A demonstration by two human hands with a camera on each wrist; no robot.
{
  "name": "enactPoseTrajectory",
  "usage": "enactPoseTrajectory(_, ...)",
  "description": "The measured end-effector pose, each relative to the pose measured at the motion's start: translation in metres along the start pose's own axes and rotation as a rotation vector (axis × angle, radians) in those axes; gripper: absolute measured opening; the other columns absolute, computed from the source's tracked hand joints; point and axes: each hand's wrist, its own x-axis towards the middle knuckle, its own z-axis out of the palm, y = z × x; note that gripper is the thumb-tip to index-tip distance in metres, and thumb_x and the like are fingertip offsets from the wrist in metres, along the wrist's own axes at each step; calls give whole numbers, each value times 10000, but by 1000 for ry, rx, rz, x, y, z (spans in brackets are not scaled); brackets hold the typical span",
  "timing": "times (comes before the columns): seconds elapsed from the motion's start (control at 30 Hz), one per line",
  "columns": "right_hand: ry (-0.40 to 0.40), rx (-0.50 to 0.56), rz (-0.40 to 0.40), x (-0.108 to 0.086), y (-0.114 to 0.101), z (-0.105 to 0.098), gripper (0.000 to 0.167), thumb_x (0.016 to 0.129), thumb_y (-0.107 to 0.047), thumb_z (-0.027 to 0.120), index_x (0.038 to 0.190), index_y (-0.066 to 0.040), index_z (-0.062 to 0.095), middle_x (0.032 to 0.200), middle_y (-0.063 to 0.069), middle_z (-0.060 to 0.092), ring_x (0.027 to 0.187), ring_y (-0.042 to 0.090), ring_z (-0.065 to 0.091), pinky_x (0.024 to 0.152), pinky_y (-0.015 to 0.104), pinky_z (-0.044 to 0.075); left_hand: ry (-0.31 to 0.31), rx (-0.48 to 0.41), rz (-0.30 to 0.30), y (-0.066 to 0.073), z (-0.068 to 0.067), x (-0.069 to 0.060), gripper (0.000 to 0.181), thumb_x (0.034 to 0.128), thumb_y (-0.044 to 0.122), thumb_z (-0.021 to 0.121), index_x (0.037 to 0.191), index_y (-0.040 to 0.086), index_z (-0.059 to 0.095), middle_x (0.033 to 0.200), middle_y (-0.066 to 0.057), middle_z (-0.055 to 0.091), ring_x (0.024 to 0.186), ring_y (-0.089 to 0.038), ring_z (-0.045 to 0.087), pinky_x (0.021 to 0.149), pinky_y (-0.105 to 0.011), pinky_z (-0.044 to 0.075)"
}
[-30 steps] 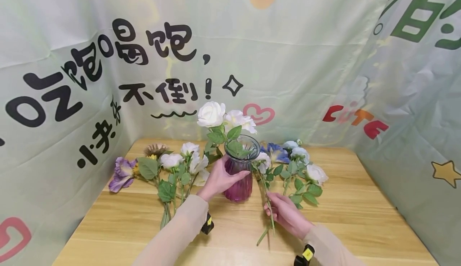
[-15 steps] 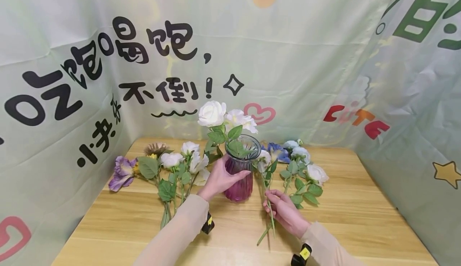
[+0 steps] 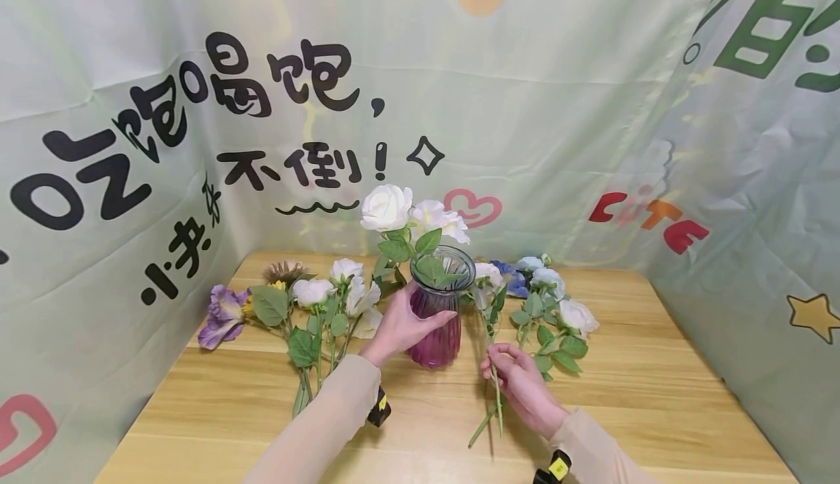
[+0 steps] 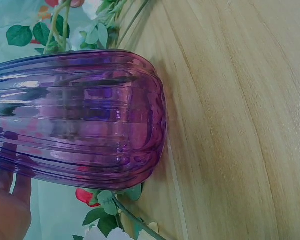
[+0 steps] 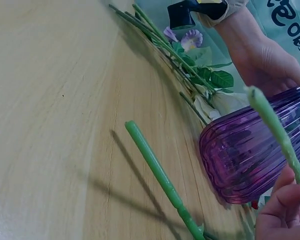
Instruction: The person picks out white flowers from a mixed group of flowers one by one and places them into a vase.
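Observation:
A ribbed glass vase (image 3: 436, 338), purple-pink below and grey-blue at the rim, stands upright on the table, and my left hand (image 3: 403, 327) grips its left side. White flowers (image 3: 386, 207) with green leaves rise just behind the vase mouth in the head view; whether their stems are inside it I cannot tell. To the right of the vase, my right hand (image 3: 521, 389) pinches the green stem of a white artificial flower (image 3: 488, 276). In the right wrist view the held stem's cut end (image 5: 270, 120) sticks out past the fingers, beside another green stem (image 5: 160, 170).
On the left lie white flowers (image 3: 313, 292), a purple flower (image 3: 224, 316) and a brown one (image 3: 284, 272). Pale blue flowers (image 3: 547, 281), a blue flower (image 3: 512, 280) and a white rose (image 3: 577, 318) lie on the right. Printed cloth walls (image 3: 558, 141) enclose the wooden table (image 3: 630, 411).
The white flower held by my right hand has swung slightly right, now covering part of the blue flower. My left hand and the vase have stayed put.

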Motion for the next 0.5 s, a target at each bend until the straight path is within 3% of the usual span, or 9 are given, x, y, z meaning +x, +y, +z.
enactPoseTrajectory(0.3, 49, 28, -73, -2, -4, 2, 186, 1048, -127, 507, 1185, -2, 495, 866, -43, 632, 750, 61, 597, 659, 145, 455, 12, -7, 11, 0, 0, 0, 655, 794, 344, 867, 1338, 132, 572, 1210, -70, 713, 1122, -203, 684, 1011, -381, 546)
enactPoseTrajectory(0.5, 44, 52, -107, 0, -8, 1, 202, 1054, -66, 451, 1243, -25, 396, 826, -63, 649, 716, 43, 594, 658, 147, 456, 9, -16, 12, -1, 0, 0, 614, 805, 332, 862, 1321, 150, 583, 1189, -54, 720, 1104, -192, 690, 998, -374, 551)
